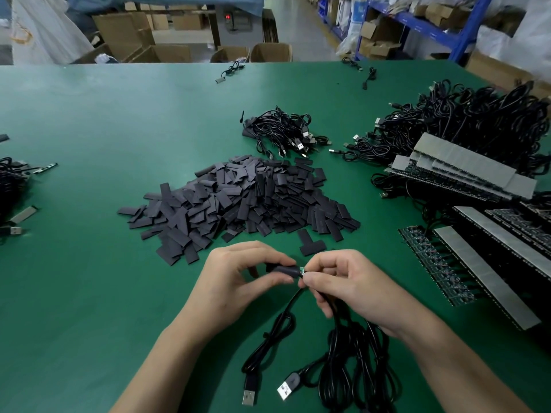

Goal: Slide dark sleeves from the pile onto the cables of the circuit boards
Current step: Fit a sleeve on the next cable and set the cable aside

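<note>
Green mat-covered bench (89,263) carries everything. Big tangled heap of black cables (465,120) with grey-backed circuit board strips (465,171) lies well right of and beyond the fingers, likely stock waiting for sleeves. Loose pile of flat dark grey sleeves (238,201) sits just beyond the fingers, in easy reach for the next pick. Smaller bundle of black USB cables (280,132) lies farther out behind that pile; can't tell if sleeved. Looped black cable (351,353) runs from the right fingers down toward the person, its silver USB plugs (250,393) lying on the bench.

Left hand (232,281): fingers (268,257) and thumb curled, pinching one dark tube sleeve (283,270) held level, mouth toward the right fingers. Right hand (348,281): fingers (319,263) pinch the small green circuit board (302,271) at the cable end, steadying it. Board tip sits at the sleeve opening, between the two sets of fingers, both raised off the bench, probably for alignment.

Judged step: feeding the sleeve over the board onto the cable. Risk: a board corner catching the sleeve edge.
</note>
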The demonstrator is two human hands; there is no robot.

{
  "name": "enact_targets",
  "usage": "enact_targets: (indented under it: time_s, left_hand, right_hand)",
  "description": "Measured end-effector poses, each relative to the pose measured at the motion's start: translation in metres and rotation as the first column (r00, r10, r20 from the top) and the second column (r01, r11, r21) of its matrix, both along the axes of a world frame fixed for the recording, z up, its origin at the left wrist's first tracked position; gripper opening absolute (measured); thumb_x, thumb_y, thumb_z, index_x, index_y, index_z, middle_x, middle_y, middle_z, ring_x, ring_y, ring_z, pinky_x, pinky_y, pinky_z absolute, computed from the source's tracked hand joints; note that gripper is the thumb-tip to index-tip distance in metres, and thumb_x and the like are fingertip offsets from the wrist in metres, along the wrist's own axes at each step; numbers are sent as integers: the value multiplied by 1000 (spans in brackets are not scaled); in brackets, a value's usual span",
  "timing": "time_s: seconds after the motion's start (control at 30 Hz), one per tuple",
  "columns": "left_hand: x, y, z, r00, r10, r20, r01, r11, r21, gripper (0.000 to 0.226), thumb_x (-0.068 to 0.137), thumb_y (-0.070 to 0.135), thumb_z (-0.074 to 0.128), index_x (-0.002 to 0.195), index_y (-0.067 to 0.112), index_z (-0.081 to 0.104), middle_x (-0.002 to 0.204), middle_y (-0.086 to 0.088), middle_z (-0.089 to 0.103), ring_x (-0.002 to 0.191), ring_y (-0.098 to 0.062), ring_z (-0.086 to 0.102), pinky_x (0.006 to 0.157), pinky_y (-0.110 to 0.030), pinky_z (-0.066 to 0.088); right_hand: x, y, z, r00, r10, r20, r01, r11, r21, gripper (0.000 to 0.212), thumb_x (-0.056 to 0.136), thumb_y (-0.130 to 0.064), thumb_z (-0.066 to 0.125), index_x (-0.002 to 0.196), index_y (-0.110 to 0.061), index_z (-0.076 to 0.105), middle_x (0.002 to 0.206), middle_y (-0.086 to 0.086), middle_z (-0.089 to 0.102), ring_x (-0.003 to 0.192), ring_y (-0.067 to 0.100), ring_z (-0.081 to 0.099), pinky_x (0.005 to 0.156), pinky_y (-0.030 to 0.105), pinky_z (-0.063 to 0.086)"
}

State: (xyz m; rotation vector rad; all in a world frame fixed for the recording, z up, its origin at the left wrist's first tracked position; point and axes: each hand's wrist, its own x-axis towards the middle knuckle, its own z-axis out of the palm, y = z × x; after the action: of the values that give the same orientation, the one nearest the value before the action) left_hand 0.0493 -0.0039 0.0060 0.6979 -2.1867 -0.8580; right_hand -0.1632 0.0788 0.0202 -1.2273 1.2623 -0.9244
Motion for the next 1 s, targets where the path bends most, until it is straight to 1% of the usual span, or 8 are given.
enact_targets:
  time_s: [0.2, 0.4, 0.5, 0.6, 0.67, 0.73, 0.87, 1.0]
  left_hand:
    - [-2, 2, -2, 1000, -8, -12, 7, 1000, -18, 18, 86, 33, 80, 101, 23, 81, 98, 17, 75, 93, -9, 72, 74, -34, 56]
    - [-1, 1, -1, 1000, 6, -12, -6, 999, -43, 20, 87, 39, 78, 103, 27, 80, 99, 17, 74, 94, -10, 71, 73, -37, 56]
    - [0, 0, -2, 998, 48, -42, -50, 998, -43, 21, 85, 35, 80, 103, 25, 81, 100, 16, 74, 96, -12, 71, 73, -39, 56]
    - [-2, 1, -2, 993, 91, -73, -97, 992, -75, 28, 83, 35, 82, 109, 27, 79, 106, 16, 73, 101, -12, 69, 73, -36, 56]
    - [-5, 3, -2, 982, 153, -114, -163, 983, -82, 41, 80, 35, 84, 119, 28, 74, 107, 16, 73, 98, -12, 69, 71, -32, 54]
    - [-7, 4, -2, 958, 228, -172, -239, 970, -47, 46, 76, 36, 86, 119, 27, 73, 105, 16, 73, 91, -13, 70, 70, -28, 54]
    - [-9, 7, -3, 930, 299, -214, -308, 951, -10, 35, 77, 35, 84, 110, 27, 78, 95, 16, 74, 81, -13, 69, 69, -27, 54]
    - [-11, 9, -1, 924, 311, -222, -312, 950, 34, 32, 79, 35, 80, 111, 31, 78, 94, 17, 75, 79, -15, 68, 69, -29, 54]
  right_hand:
    - [0, 0, -1, 1000, 3, -5, -3, 1000, -6, 14, 91, -26, 66, 83, -19, 75, 62, 1, 60, 52, 12, 53, 63, 23, 46]
    - [0, 1, 0, 1000, -4, -12, 4, 1000, 0, 16, 101, -14, 65, 86, -14, 72, 65, -1, 64, 57, 12, 59, 66, 23, 50]
    - [1, 1, 3, 1000, -18, 9, 18, 1000, 11, 20, 102, -15, 64, 85, -17, 72, 67, 2, 67, 60, 16, 64, 64, 24, 50]
    - [1, 1, 3, 1000, -9, 16, 9, 1000, 0, 23, 103, -19, 64, 83, -23, 74, 67, 5, 68, 60, 18, 64, 64, 23, 50]
    - [3, 1, 3, 999, -15, 36, 16, 1000, -24, 20, 100, -24, 64, 83, -24, 74, 68, 2, 67, 59, 17, 64, 66, 20, 50]
    - [5, 1, 2, 997, -41, 68, 45, 998, -51, 17, 98, -26, 63, 84, -23, 74, 68, 1, 66, 59, 15, 65, 64, 16, 48]
    - [7, 0, 1, 988, -77, 131, 85, 994, -62, 17, 97, -24, 63, 85, -23, 75, 69, 2, 66, 60, 15, 66, 60, 14, 48]
    - [9, 0, -2, 984, -92, 153, 101, 993, -54, 17, 98, -22, 63, 86, -21, 75, 71, 3, 67, 62, 17, 67, 63, 19, 51]
